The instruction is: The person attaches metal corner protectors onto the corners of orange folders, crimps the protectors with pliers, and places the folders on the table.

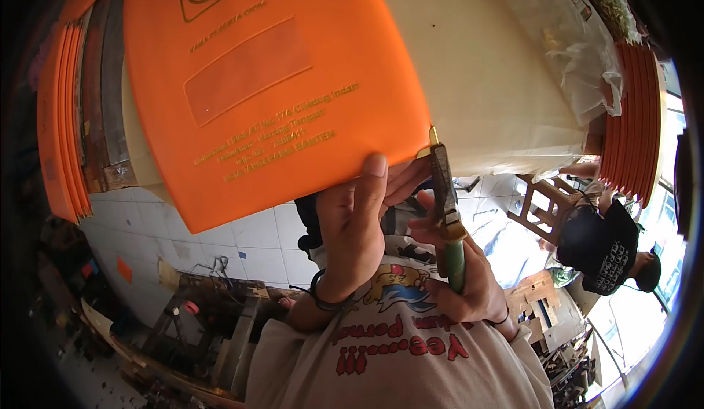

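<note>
An orange folder (271, 115) with gold print and a window panel fills the upper middle of the head view. Its lower edge is pinched in my left hand (356, 225), thumb on top and fingers underneath towards the corner. My right hand (469, 284) is closed around pliers (453, 251) with a green handle. The plier jaws point up at the folder's lower right corner, where a small gold metal corner piece (433, 136) shows. Whether the jaws press on that piece, I cannot tell.
Beneath the folder is a pale tabletop (499, 79). A clear plastic bag (572, 49) lies on its right. Stacked orange folders stand at the left (62, 123) and right (634, 115). Another person (605, 247) sits at the right near a wooden stool (543, 203).
</note>
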Demonstrator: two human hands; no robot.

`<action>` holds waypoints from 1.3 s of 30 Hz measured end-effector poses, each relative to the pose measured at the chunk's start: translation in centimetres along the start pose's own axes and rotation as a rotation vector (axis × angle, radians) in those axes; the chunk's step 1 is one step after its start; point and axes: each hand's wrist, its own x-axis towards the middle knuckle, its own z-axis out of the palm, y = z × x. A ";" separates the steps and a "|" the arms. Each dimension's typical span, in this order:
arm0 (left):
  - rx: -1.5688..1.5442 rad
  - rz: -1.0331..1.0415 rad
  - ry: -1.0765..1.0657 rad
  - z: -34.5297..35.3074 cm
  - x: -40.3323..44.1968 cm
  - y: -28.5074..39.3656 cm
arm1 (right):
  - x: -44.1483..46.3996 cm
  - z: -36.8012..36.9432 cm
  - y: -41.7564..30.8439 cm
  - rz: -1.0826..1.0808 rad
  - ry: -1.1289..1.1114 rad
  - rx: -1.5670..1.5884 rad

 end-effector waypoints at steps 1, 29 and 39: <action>-0.009 -0.003 0.007 0.1 0.0 -0.1 | -0.3 0.2 0.3 0.020 0.033 0.074; 0.042 0.005 0.029 0.3 -0.1 -0.1 | 0.2 -1.1 -0.1 0.002 -0.083 0.007; 0.001 -0.003 0.021 0.2 0.0 -0.1 | 0.6 -0.7 -0.6 0.035 -0.046 -0.058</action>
